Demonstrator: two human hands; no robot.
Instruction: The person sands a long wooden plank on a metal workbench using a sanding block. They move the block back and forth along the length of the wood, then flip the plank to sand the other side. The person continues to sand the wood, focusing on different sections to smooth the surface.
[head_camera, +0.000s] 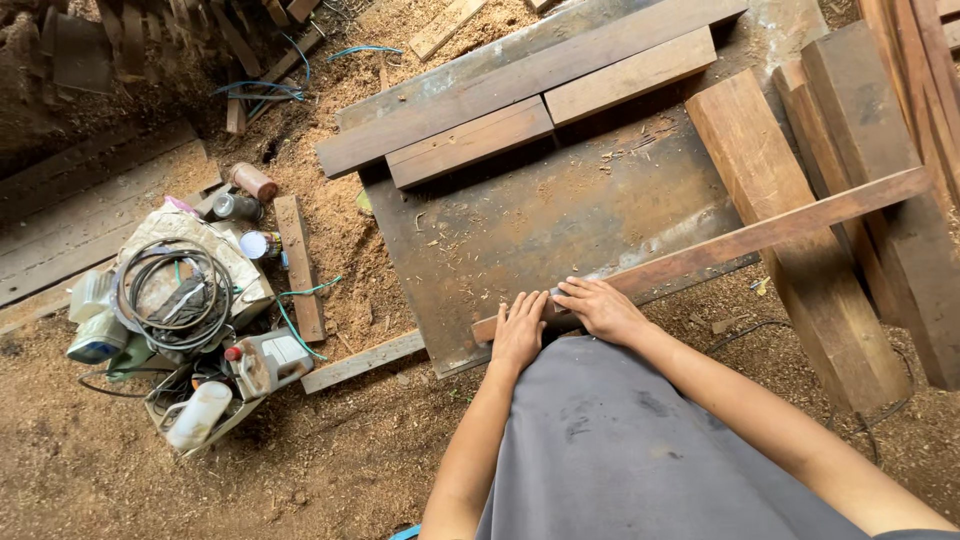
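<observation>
Both my hands, left (519, 332) and right (600, 306), press flat, fingers spread, no grip closed, on wood strip (740, 241) end over metal worktop (520, 230).

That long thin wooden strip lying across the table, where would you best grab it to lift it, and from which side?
Probably the near end of the wooden strip, from above at the table's front edge. It is slim enough to close fingers round, and that end juts just past the edge, where the left hand and right hand already rest. Its far end lies on stacked thick wooden beams.
</observation>
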